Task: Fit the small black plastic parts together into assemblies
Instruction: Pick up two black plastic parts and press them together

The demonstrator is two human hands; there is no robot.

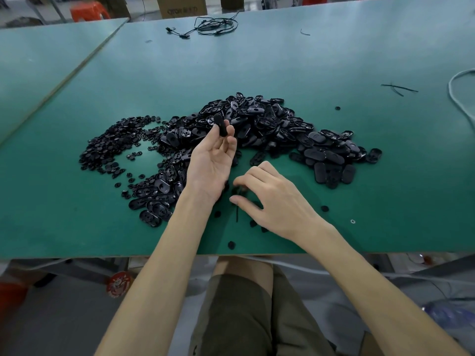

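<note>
Green bench (334, 60), two piles of black parts, both hands working in front of them.
Left to right: spread of small round discs (113, 145). Cardboard box (181, 6) behind the far edge, its print is unreadable and its contents are hidden. Left hand (213, 160) is palm up, thumb and fingertips pinching one oval shell (221, 124), lifted off the bench in line with the heap of oval shells (270, 122). Tangled black cable (216, 24) on the far side. Right hand (272, 196) is palm down near the front edge, fingers curled over a small dark piece (237, 191); can't tell if it's gripped or just touched. Stray discs (325, 208) lie round it. Hands are apart. White cord (460, 93) at the right edge.
</note>
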